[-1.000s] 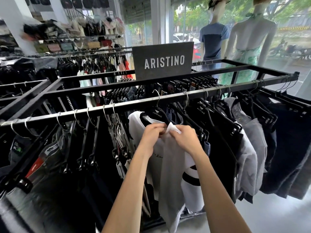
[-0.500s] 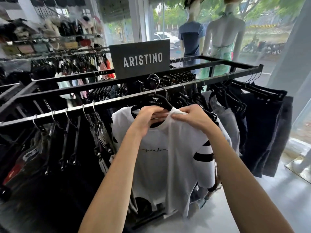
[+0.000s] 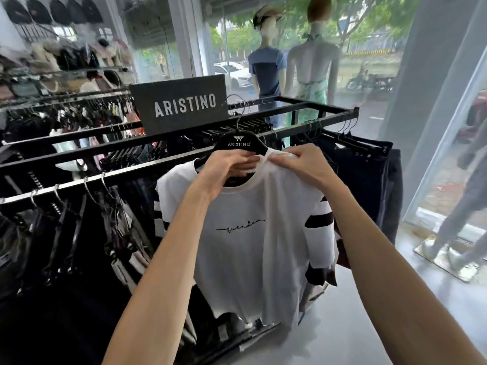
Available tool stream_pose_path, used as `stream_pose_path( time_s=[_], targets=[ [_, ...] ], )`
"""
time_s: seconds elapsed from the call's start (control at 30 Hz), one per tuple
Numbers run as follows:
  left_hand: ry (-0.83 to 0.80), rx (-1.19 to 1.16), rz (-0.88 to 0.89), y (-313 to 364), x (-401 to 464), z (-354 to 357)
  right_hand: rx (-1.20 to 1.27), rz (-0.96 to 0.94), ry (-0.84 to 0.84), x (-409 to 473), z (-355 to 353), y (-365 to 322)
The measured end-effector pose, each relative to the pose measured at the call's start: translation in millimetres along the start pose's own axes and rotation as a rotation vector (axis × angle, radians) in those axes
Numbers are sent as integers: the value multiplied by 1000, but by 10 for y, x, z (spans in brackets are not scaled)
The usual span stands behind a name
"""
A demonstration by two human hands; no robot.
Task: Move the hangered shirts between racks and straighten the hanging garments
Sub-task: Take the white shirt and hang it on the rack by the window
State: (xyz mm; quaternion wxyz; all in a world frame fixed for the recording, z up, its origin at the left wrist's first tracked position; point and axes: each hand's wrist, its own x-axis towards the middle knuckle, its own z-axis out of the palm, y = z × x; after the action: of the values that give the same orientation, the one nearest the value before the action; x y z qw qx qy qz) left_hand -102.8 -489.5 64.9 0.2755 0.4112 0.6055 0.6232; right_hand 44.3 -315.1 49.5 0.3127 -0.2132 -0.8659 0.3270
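You held a white shirt on its black hanger just in front of the rack's front rail, left hand clamped on the collar, right hand pinching the shoulder, beneath the Aristino sign.

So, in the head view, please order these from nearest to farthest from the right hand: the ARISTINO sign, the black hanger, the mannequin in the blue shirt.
1. The black hanger: just left of the right hand, in the white shirt's collar.
2. The ARISTINO sign: up and left, on top of the rack.
3. The mannequin in the blue shirt: behind the rack, at the window.
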Motion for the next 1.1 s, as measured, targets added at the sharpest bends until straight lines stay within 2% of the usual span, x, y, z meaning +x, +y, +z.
stream_pose_path(
  time_s=[0.07,0.17,0.3,0.37,0.47,0.6,0.77,1.1],
  targets=[
    [163,164,127,21,25,71,36,15,41,-61,-151,53],
    [578,593,449,-109,8,139,64,15,115,-126,-350,87],
    [818,769,782,-62,92,150,59,-3,168,-221,-595,169],
    [771,940,761,64,222,80,51,8,180,-269,-717,231],
    [481,1058,447,153,364,80,47,22,204,-344,-893,276],
    [626,1166,536,104,386,271,62,14,222,-446,-1069,258],
    [517,1216,501,206,476,400,8,0,254,-489,-1218,213],
    [575,1128,534,250,536,748,4,64,296,-519,-1269,339]
  ],
)
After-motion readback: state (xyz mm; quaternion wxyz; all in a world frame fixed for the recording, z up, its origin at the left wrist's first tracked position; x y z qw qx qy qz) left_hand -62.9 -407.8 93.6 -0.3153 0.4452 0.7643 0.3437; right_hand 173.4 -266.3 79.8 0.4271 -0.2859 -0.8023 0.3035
